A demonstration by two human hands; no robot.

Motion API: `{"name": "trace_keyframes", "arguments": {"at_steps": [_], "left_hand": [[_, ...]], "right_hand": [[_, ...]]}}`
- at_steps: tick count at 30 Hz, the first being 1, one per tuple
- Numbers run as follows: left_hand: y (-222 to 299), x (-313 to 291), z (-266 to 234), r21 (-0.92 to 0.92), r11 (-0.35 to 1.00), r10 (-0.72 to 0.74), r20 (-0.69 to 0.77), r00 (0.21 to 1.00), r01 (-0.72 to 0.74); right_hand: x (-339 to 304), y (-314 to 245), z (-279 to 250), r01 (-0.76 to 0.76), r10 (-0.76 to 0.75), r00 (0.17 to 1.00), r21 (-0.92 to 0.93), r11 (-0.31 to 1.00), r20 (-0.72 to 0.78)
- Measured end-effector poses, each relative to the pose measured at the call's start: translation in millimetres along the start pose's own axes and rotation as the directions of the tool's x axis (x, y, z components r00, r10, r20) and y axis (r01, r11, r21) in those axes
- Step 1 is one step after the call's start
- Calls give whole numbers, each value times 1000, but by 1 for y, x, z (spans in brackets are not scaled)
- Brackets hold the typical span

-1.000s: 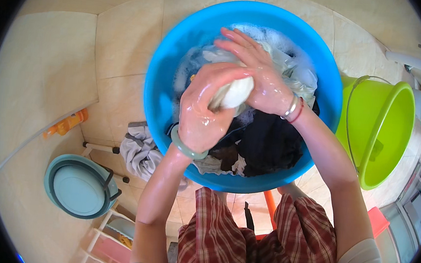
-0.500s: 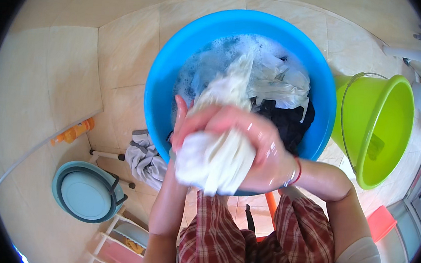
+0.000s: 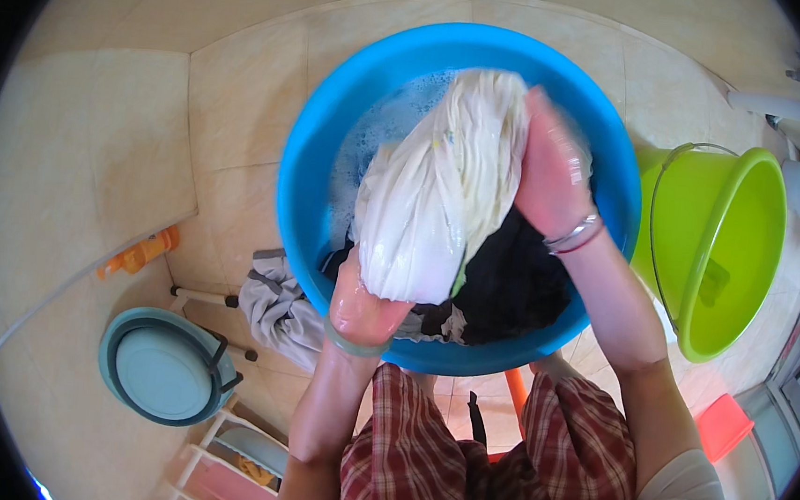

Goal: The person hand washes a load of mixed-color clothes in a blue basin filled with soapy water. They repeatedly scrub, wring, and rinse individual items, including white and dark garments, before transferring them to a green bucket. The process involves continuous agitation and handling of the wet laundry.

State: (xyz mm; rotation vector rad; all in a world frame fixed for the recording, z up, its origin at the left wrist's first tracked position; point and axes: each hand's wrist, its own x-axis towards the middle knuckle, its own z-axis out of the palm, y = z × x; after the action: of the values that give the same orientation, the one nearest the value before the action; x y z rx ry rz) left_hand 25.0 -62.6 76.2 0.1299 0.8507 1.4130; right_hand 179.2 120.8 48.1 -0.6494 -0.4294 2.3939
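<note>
A wet, bunched white garment (image 3: 438,187) is held up over the blue basin (image 3: 322,103). My left hand (image 3: 368,304) cups its near end from below, the fingers partly hidden under the fabric. My right hand (image 3: 556,173), slightly blurred, presses against its far right side; the fingertips are hard to make out. Under the garment, dark clothes (image 3: 520,278) lie in the right and near part of the basin. Sudsy water (image 3: 355,167) shows along the left.
To the right stands a lime green bucket (image 3: 661,214) with a wire handle. Grey cloth (image 3: 278,311) lies by the basin's near left side. Further left are an orange bottle (image 3: 139,253) and a grey-blue washbasin (image 3: 165,373). A pink container (image 3: 722,428) sits at the lower right.
My hands have moved apart, the right one away and to the right, the left one now in sight below. The garment has spread from a twisted bundle into a wider bunch.
</note>
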Motion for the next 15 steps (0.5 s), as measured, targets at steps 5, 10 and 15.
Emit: {"name": "trace_keyframes", "arguments": {"at_steps": [5, 10, 15], "left_hand": [[-17, -3, 10, -685, 722, -16, 124, 992, 98], [-29, 10, 7, -562, 799, -227, 46, 973, 213], [-36, 22, 19, 193, 977, -76, -74, 994, 89]], "right_hand": [[-10, 61, -29, -173, 188, 978, 153, 973, -87], [3, 47, -44, -244, 237, 969, 412, 878, 70], [1, 38, -46, -156, 171, 975, 106, 982, -143]]}}
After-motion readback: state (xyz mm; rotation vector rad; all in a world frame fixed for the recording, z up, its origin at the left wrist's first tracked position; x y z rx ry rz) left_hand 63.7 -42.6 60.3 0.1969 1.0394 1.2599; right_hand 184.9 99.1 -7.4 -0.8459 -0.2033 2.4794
